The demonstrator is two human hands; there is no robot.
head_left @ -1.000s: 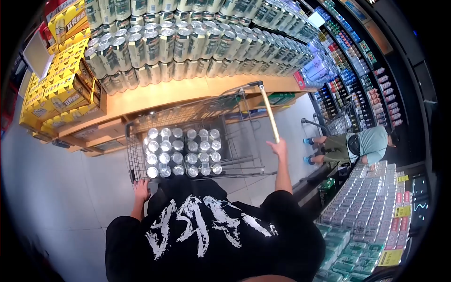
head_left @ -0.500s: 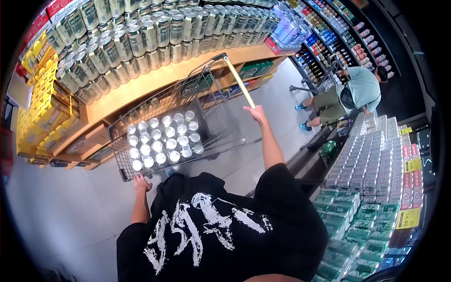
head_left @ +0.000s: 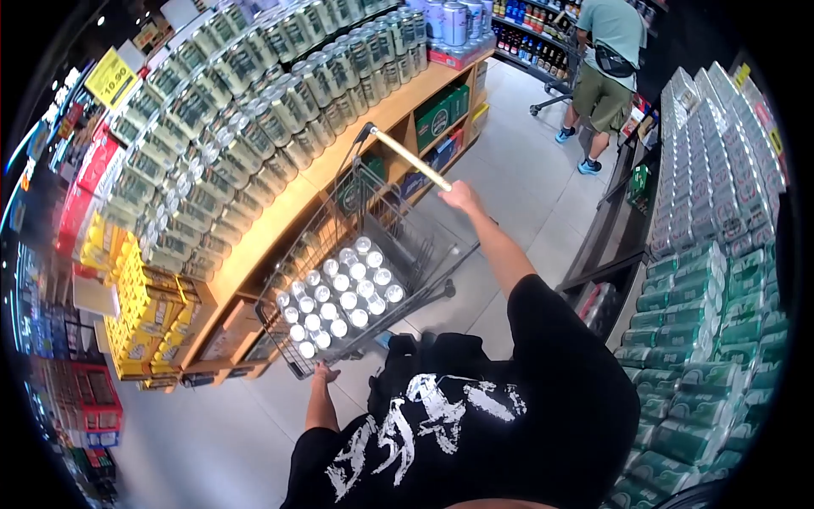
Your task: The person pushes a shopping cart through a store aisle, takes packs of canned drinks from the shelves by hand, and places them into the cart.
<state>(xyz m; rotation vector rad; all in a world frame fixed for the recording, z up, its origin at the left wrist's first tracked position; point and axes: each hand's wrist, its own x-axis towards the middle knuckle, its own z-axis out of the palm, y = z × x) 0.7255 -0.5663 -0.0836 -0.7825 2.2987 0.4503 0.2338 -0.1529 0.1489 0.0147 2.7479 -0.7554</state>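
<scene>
Right hand [head_left: 462,197]: fingers wrapped on the near end of the cart handle [head_left: 411,157], firm as far as I can see. Left hand [head_left: 324,371]: at the near front corner of the cart [head_left: 273,327], thumb spread off it; I can't tell if the fingers hook the wire or just press.

Cart sits slantwise beside the wooden shelf [head_left: 282,222], nose toward the yellow boxes [head_left: 144,305]. Silver-topped cans [head_left: 348,299] stand upright in rows toward its nose.

To handle it well, I'd use the right for push and the left for steering, both working together. One hand on the handle's end will tend to yaw it, so the left corner has to balance that. Slow arc, no jerks: the load is likely heavy and could slide. Leave a gap to the shelf, fingertips out of any pinch, feet off the caster [head_left: 448,288]. Other person [head_left: 615,51] and second cart [head_left: 555,92] are well apart, up the aisle.

Vs half a second ago: same hand placement, but cart slants more steeply in my view and sits further right. Yellow price sign [head_left: 111,78] is now in view top left, and the other person reads more upright. Some of that is surely camera swing; I can't split it from cart motion.
</scene>
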